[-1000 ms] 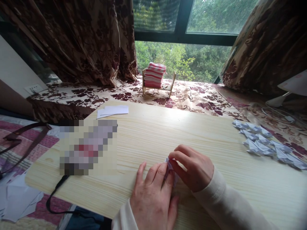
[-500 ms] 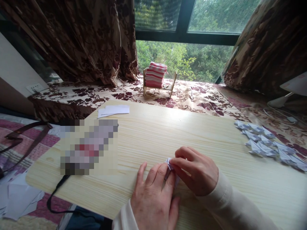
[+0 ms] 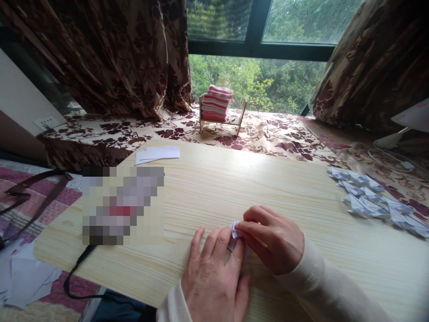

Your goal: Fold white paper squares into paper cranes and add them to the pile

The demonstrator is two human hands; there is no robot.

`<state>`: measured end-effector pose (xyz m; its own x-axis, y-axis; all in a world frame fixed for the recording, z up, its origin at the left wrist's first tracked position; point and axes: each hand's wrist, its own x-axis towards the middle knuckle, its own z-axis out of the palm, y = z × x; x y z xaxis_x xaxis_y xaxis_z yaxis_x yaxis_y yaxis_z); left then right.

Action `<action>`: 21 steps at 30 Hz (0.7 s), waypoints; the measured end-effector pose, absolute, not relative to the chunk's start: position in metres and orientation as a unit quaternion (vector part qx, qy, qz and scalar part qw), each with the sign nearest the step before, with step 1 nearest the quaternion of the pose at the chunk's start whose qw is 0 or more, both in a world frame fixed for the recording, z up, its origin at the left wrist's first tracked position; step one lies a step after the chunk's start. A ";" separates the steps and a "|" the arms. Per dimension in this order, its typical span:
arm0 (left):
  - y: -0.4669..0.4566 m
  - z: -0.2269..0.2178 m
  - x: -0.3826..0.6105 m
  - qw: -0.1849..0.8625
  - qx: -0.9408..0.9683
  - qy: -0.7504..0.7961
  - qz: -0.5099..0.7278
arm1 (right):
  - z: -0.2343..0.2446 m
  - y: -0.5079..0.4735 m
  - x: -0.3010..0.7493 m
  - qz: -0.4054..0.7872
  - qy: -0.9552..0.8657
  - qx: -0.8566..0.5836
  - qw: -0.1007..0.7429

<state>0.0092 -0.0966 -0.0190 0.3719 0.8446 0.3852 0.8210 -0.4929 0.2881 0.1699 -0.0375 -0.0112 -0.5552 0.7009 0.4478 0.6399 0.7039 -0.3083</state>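
On the light wooden table, a small piece of folded white paper [image 3: 234, 229] lies under and between my two hands, partly hidden by them. My left hand [image 3: 217, 264] rests flat, its fingers stretched out and the index and middle fingertips pressing the paper down. From the right, my right hand [image 3: 275, 237] pinches the paper's upper part between thumb and index finger. Several folded white paper pieces [image 3: 368, 197] sit in a group at the table's right edge.
White paper strips [image 3: 159, 153] lie at the table's back left. A pixelated object [image 3: 122, 205] with a black cord is nearer me. More paper sheets [image 3: 27, 277] are at lower left. Beyond the table [image 3: 201, 188], a small wooden rack [image 3: 223, 112] holds folded pink-striped cloths.
The paper's upper part has shifted slightly between my fingers, and more of it shows beside my left fingertips. Both hands stay in nearly the same place.
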 end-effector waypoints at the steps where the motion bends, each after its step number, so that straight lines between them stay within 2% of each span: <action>1: -0.097 -0.019 0.009 0.026 0.827 0.504 0.248 | -0.011 -0.038 0.170 0.055 -0.880 -0.380 0.278; 21: -0.099 -0.024 0.009 0.023 0.825 0.510 0.243 | -0.017 -0.047 0.172 0.103 -0.873 -0.387 0.278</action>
